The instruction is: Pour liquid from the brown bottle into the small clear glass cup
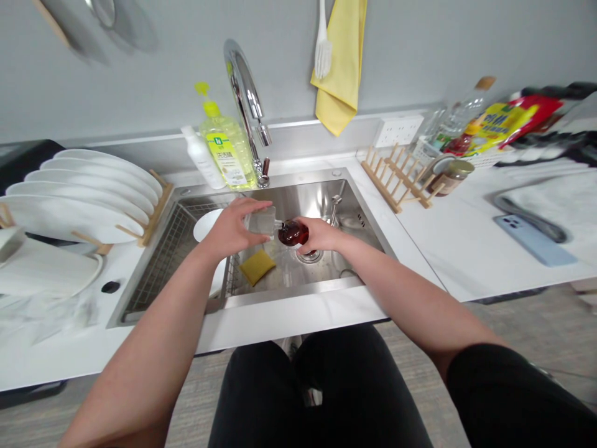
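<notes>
My left hand (232, 225) is closed around a clear, square-sided bottle (262, 222), which lies tipped on its side with its neck pointing right. That neck meets the near side of a round, dark red-brown glass vessel (293, 233), held in the curled fingers of my right hand (318, 235). Whether liquid passes between them I cannot tell. Both hands are over the steel sink (342, 193). Below them lie a yellow sponge (257, 267) and the drain (310, 256). A white plate (205, 227) is partly hidden behind my left hand.
A chrome faucet (245, 93) rises behind the sink, beside a yellow dish soap bottle (228, 152) and a white bottle (203, 157). Plates (84, 214) stand in a rack at left. At right are a wooden rack (396, 177), a jar (452, 177) and a blue phone (534, 239).
</notes>
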{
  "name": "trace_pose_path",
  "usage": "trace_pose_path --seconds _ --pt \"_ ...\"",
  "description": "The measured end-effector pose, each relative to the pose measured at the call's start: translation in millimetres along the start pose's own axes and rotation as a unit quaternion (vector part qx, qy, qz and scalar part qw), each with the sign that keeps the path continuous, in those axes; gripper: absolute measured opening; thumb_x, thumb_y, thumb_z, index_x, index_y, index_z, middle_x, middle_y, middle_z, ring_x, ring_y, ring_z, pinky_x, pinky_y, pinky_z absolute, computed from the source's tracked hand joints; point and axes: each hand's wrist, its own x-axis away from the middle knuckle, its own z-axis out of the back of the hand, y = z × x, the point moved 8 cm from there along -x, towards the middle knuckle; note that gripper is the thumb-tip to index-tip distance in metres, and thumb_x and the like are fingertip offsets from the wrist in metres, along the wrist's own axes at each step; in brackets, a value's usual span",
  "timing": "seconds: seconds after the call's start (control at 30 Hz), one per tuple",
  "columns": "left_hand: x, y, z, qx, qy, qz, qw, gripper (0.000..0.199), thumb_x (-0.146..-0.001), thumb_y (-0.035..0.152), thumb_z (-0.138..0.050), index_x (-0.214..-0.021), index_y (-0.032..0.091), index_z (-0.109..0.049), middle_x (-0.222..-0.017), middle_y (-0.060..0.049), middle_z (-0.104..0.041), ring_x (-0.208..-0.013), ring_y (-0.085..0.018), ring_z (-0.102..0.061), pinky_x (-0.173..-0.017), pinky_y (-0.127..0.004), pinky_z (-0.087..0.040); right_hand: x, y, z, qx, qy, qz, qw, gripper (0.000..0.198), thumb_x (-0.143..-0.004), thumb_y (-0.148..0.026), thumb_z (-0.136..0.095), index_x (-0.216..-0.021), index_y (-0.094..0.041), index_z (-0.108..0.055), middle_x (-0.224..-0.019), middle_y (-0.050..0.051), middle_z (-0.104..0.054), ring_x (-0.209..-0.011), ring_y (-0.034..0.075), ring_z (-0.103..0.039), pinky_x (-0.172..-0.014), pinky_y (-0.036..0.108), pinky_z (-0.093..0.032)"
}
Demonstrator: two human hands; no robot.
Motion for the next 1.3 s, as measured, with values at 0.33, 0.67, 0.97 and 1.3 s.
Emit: trace_pose_path --seconds 0.33,0.67,0.97,1.3 --pt "-3.7 9.7 7.3 -0.014 -0.013 0.021 1.000 0.080 -0.071 0.056 -0.100 -0.144 0.029 -0.082 -0.130 -0.010 -0.079 -0.124 -0.037 -0.070 -0.118 -0.057 -0.055 -0.5 2.5 -2.0 -0.005 0.001 0.014 1.000 0.065 -0.061 -0.031 -0.104 -0.118 -0.026 -0.073 -0.109 0.000 -0.084 -0.102 0.028 -0.078 -0.085 0.034 -0.055" --pt "-6.4 22.3 12.6 -0.034 -0.023 0.028 0.999 0.079 -0.070 0.054 -0.099 -0.143 0.028 -0.083 -0.131 -0.010 -0.079 -0.121 -0.036 -0.071 -0.117 -0.056 -0.055 -0.8 1.4 -1.2 0.003 0.009 0.021 1.000 0.067 -0.062 -0.031 -0.105 -0.121 -0.026 -0.075 -0.114 0.001 -0.084 -0.106 0.030 -0.078 -0.088 0.034 -0.055" --pt "-14.0 31.1 15.4 -0.057 -0.034 0.020 0.998 0.079 -0.071 0.055 -0.098 -0.143 0.027 -0.082 -0.130 -0.010 -0.080 -0.122 -0.037 -0.070 -0.116 -0.056 -0.054 2.6 -3.9 4.1 0.001 0.017 0.024 1.000 0.067 -0.061 -0.030 -0.105 -0.121 -0.026 -0.075 -0.113 0.001 -0.085 -0.107 0.031 -0.079 -0.089 0.036 -0.056" --pt "-17.5 44.3 20.5 -0.086 -0.057 0.025 0.994 0.078 -0.076 0.051 -0.096 -0.148 0.026 -0.079 -0.139 -0.012 -0.077 -0.126 -0.037 -0.070 -0.119 -0.057 -0.054 2.5 -5.2 6.1 -0.025 0.036 0.036 0.998 0.060 -0.060 -0.027 -0.104 -0.112 -0.026 -0.074 -0.108 0.000 -0.085 -0.104 0.031 -0.079 -0.086 0.036 -0.055"
